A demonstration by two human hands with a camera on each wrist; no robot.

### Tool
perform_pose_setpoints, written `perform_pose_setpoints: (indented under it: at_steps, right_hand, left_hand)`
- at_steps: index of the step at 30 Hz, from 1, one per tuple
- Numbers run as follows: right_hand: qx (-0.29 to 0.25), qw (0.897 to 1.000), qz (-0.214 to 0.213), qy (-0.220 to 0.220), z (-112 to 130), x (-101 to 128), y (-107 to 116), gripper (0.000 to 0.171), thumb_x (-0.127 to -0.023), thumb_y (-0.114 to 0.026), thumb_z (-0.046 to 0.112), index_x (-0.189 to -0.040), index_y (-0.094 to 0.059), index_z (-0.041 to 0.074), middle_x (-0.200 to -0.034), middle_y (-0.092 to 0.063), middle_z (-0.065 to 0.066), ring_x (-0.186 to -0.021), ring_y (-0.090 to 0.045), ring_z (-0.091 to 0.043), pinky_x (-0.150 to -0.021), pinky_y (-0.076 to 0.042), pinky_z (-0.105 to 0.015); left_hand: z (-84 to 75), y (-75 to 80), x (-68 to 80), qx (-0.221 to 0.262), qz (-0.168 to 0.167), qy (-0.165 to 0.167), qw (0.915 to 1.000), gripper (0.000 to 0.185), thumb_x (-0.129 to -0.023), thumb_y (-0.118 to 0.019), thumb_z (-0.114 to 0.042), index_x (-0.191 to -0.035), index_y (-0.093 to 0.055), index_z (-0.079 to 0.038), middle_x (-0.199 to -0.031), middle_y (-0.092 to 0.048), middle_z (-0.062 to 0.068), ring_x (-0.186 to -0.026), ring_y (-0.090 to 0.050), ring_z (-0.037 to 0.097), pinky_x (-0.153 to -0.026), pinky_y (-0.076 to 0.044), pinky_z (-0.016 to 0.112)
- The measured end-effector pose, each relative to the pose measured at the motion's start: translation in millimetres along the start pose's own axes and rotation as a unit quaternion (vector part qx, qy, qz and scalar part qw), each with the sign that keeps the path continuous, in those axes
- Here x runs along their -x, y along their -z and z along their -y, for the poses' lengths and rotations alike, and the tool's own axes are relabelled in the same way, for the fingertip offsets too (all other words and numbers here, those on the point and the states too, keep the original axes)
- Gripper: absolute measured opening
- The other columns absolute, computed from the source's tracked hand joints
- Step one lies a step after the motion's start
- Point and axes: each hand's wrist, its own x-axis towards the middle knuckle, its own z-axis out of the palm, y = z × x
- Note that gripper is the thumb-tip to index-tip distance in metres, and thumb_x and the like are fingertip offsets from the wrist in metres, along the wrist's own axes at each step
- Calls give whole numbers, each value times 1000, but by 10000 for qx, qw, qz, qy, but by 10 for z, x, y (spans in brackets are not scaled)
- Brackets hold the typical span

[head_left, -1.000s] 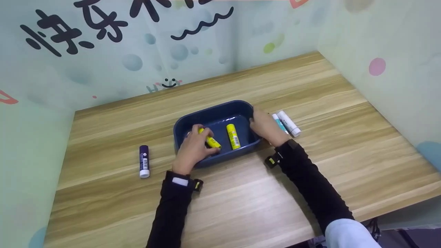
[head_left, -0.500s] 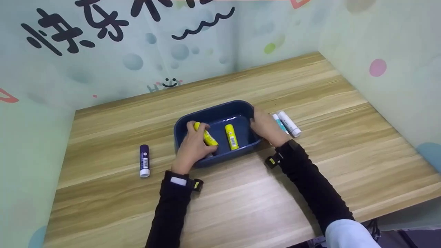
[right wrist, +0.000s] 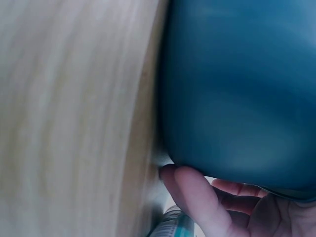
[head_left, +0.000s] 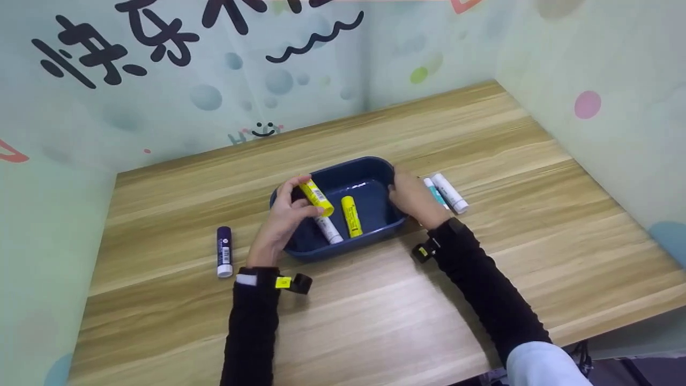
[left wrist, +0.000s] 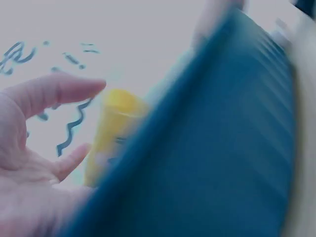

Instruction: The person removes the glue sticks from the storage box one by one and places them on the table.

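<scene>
A light wood-grain tabletop fills a corner walled by pale green panels printed with bubbles and black characters. At its middle sits a dark blue plastic tray. The left hand pinches a yellow glue stick above the tray's left rim; the right hand grips the tray's right wall. Inside lie another yellow stick and a white stick. A purple-capped stick lies left of the tray, two white sticks right.

Black sleeves, wrist straps with yellow tags, bare hands.
</scene>
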Motion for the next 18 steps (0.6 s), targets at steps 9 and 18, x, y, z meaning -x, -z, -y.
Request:
perform_pose_setpoints:
  at_steps: [9,18]
  right_hand:
    - [186,9996,-148,138,8,18,-7,37,-91,-47,11,-122,-44,-11,-110,-59,-32,-102,-58,-45,-84,-47,-53]
    - [186,9996,-135,140,-2,19,-10,38,-92,-47,11,-123,-44,-10,-110,-59,-32,-102,-58,-44,-84,-48,-52]
  left_hand:
    - [-83,69,9,646,-515,529,9952,47,-91,-52,-4,-135,-34,-5,-128,-31,3,-95,-53,19,-78,-49,25]
    - [-215,254,83,-755,-1210,643,9877,44,-92,-48,-2,-134,-36,-11,-135,-29,8,-81,-53,11,-58,-45,17]
